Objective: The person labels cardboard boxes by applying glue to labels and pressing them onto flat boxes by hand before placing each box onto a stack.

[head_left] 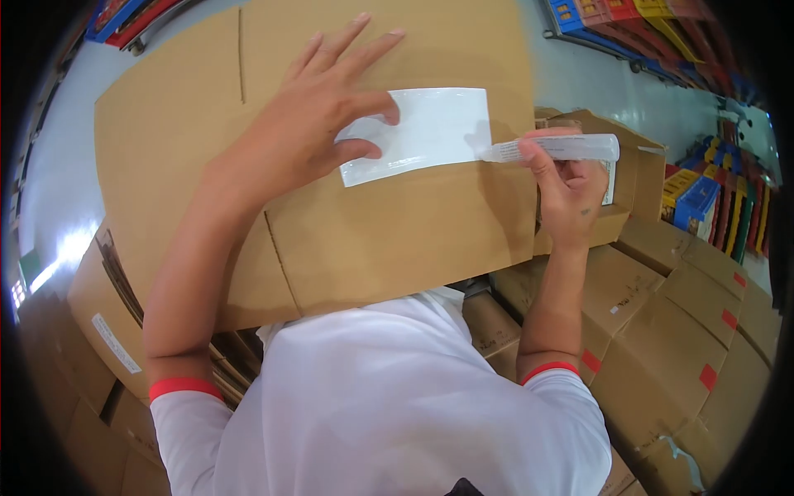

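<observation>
From my remote post, I had the left hand point(318, 116) over the left part of the glossy white sheet point(438, 124); its thumb and index finger curved toward each other with a gap between them, while the other fingers spread out above the brown cardboard point(397, 223); I could not tell how firmly any fingertip pressed. The white sheet lay on the cardboard, toward its right side, its surface catching some shine.

In my right hand point(571, 182) I had the pale tube point(591, 147), pinched between thumb and fingers; it bore small print I could not read; its narrow end pointed left, at the sheet's right edge, though I could not tell whether the two touched.

Just beyond the cardboard, on the right, stood an open box point(645, 174); closed cartons point(662, 347) with red labels filled the lower right; coloured crates point(695, 198) stood farther off; the white shirt point(380, 397) with red cuffs took up the near middle.
</observation>
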Available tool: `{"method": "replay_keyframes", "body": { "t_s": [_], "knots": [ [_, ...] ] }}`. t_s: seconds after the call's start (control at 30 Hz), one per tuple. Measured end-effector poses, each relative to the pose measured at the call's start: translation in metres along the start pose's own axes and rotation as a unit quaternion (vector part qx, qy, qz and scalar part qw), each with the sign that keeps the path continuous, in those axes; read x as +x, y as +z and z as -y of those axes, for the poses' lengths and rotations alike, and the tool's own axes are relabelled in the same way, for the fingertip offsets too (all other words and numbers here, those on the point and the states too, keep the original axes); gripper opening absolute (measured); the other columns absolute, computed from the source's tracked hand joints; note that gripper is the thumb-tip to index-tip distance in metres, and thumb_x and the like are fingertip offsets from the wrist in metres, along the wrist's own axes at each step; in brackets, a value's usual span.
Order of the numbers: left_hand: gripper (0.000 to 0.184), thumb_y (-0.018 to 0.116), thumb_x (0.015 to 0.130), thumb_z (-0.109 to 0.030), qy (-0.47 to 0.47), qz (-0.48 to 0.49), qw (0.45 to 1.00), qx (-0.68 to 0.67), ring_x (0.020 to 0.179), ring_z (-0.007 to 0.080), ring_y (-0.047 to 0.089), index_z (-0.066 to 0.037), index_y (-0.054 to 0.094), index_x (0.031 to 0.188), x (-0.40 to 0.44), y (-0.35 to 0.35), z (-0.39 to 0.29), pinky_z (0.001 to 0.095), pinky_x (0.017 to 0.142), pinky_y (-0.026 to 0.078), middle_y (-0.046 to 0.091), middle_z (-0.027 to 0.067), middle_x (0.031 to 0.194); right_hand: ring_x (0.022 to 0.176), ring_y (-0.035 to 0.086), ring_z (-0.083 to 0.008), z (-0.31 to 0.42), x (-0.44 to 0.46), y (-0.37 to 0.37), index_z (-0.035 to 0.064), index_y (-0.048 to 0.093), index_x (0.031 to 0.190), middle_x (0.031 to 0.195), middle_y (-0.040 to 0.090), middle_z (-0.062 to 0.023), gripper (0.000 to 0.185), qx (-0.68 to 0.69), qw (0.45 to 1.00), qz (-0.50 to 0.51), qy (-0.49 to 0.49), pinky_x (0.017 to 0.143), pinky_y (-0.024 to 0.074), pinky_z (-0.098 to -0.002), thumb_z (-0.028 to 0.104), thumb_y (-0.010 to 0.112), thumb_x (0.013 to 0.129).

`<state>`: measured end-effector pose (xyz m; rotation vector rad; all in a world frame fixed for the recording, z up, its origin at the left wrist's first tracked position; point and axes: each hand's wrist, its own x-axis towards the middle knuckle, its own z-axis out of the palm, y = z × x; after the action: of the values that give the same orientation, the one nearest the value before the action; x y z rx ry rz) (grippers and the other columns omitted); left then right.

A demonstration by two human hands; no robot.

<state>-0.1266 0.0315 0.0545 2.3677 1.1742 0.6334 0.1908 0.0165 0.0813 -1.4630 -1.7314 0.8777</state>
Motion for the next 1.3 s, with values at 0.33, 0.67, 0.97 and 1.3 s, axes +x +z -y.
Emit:
{"method": "replay_keyframes", "body": {
  "t_s": [0.33,0.67,0.97,1.3],
  "knots": [
    [0.028,0.084,0.082,-0.011,-0.031,0.05,0.993,0.1,0.159,0.0353,0.025,-0.008,0.069,0.105,0.003,-0.009,-0.03,0.0576,0.129,0.025,0.037,0.0078,0.168,0.091,0.072,-0.0144,0.017,-0.005,-0.012,-0.0018,0.072,0.104,0.102,0.076,-0.0085,0.015,0.217,0.971,-0.099,-0.031,0.076,0.0562,-0.0261,0.005,0.081,0.093],
    [0.049,0.085,0.081,-0.036,-0.038,0.006,0.99,0.136,0.128,0.0324,0.055,-0.006,0.062,0.113,0.014,0.03,-0.061,0.05,0.11,0.042,0.06,0.0171,0.128,0.084,0.071,-0.0186,0.04,-0.013,0.011,-0.0025,0.07,0.107,0.099,0.075,-0.0147,0.023,0.149,0.976,-0.026,-0.155,0.075,0.0557,-0.0317,0.0,0.081,0.087],
    [0.024,0.071,0.093,0.002,-0.135,-0.387,0.862,-0.298,0.093,0.0134,0.067,-0.003,0.063,0.114,0.003,-0.031,-0.031,0.0283,0.087,0.053,0.069,0.0042,0.105,0.071,0.062,-0.013,0.058,0.001,0.066,-0.0011,0.064,0.11,0.094,0.069,-0.0114,0.022,0.441,0.893,0.007,0.084,0.063,0.0496,-0.0276,0.017,0.071,0.099],
    [0.024,0.069,0.099,-0.005,-0.088,-0.495,0.667,-0.55,0.103,0.0108,0.066,0.002,0.061,0.12,0.002,-0.046,-0.062,0.0277,0.093,0.053,0.069,0.0067,0.112,0.058,0.052,-0.0085,0.074,0.015,0.11,0.0012,0.066,0.104,0.078,0.06,-0.002,0.026,0.522,0.842,0.009,0.134,0.053,0.0406,-0.0243,0.02,0.081,0.094]
  ]
}}
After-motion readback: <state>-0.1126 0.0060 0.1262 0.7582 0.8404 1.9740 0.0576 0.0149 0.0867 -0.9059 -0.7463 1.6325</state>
